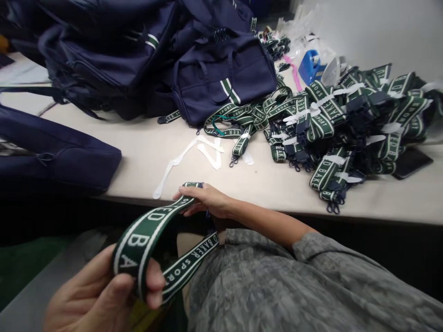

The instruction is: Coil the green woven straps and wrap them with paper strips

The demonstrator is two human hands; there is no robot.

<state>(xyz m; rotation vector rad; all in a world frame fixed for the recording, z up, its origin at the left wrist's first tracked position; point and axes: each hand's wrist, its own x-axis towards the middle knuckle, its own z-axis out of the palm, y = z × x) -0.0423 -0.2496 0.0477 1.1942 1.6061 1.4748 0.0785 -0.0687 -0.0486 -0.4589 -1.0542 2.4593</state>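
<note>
A dark green webbing strap (pixel 157 221) with white edge lines and white lettering runs between my two hands, in front of the table edge. My left hand (pixel 104 286), low and near the camera, pinches it at a bend between thumb and fingers. From that bend, a lower length of the strap trails toward my lap. My right hand (pixel 204 200) is closed around the other end of the strap by the table edge, its fingers partly covered by the webbing. A small dark part shows at that hand, too hidden to name.
Bundled straps with clips (pixel 321 110) are heaped at the right, a dark flat object (pixel 413 162) beside them. Navy bags (pixel 224 78) fill the back left. White paper strips (pixel 176 161) lie on the table (pixel 270 193). A blue tape dispenser (pixel 310 67) stands behind.
</note>
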